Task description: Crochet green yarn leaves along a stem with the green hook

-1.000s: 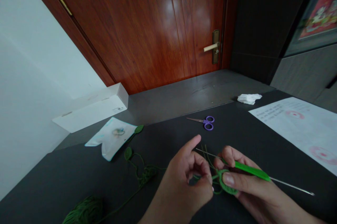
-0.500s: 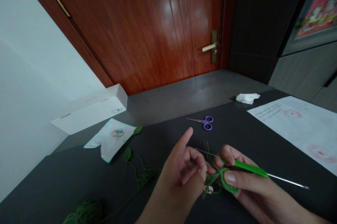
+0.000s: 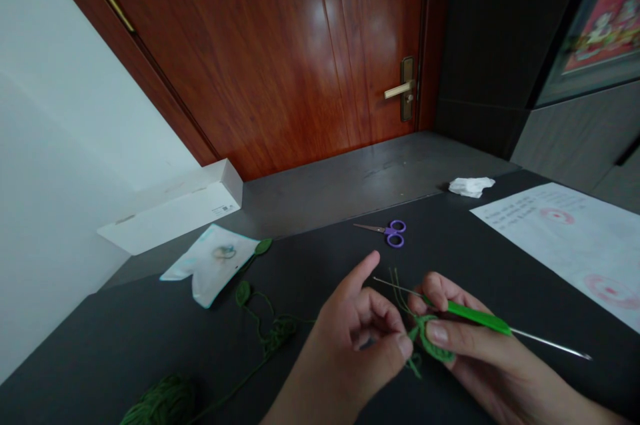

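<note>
Crochet hook [image 3: 480, 317]: smooth glossy plastic handle, polished metal shaft. Green yarn [image 3: 163, 402]: matt, fuzzy fibre. Door [image 3: 280, 45]: glossy reddish wood.

green yarn ball [image 3: 163, 402] — cut off below, framed picture [image 3: 603, 15] — blurred

One left hand [image 3: 357, 345], one right hand [image 3: 480, 358], one crochet hook [image 3: 477, 317], one pair of scissors [image 3: 393, 233], one yarn ball [image 3: 163, 402], two crocheted leaves [image 3: 263, 246].
</note>
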Demonstrator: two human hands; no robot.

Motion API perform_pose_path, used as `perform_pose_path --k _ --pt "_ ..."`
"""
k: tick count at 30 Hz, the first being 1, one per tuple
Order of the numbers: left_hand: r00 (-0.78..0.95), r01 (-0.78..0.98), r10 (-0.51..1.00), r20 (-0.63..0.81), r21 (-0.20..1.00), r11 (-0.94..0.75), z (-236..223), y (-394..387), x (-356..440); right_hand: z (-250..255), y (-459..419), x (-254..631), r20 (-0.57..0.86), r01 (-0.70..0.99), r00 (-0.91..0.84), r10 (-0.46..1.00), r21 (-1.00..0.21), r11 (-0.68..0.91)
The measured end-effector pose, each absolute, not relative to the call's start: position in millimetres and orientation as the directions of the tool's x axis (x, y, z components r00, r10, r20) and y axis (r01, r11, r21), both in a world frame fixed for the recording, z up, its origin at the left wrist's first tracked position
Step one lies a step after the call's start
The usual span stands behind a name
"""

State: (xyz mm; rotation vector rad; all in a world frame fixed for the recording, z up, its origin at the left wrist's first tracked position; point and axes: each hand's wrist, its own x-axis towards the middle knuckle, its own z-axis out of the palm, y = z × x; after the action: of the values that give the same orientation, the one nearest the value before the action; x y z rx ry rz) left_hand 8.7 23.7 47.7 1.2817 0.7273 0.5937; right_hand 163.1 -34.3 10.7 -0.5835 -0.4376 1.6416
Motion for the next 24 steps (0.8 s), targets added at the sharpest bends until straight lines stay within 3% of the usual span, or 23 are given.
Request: perform_pose_path --k 6,10,16,19,24 --pt "0.67 0.081 0.733 -0.119 0.993 0.088 50.7 27.7 5.6 11.8 -35.5 163.9 -0.129 -0.793 -0.127 0.984 -0.582 -0.178" --pt "0.657 0.193 0.753 -0.031 0.973 -0.128 52.8 25.2 0.8 11.1 -35.8 164.6 -0.134 -0.812 -0.157 0.978 -0.547 -0.205" --pt "0.572 0.325 0.795 0.202 0.834 -0.446 54.2 24.6 -12.3 8.6 -34.5 165.3 -0.148 -0.858 -0.188 0.971 -0.456 -0.236" --pt "0.504 0.287 0.839 0.207 0.876 -0.388 58.6 27.4 -16.6 9.9 -32.6 165.6 -0.125 -0.876 -0.165 0.978 -0.438 -0.204" --pt "0.399 0.042 0.904 0.154 0.982 -0.186 83.6 26.2 -14.1 11.8 -31.8 164.9 -0.11 -0.863 -0.152 0.982 -0.47 -0.186"
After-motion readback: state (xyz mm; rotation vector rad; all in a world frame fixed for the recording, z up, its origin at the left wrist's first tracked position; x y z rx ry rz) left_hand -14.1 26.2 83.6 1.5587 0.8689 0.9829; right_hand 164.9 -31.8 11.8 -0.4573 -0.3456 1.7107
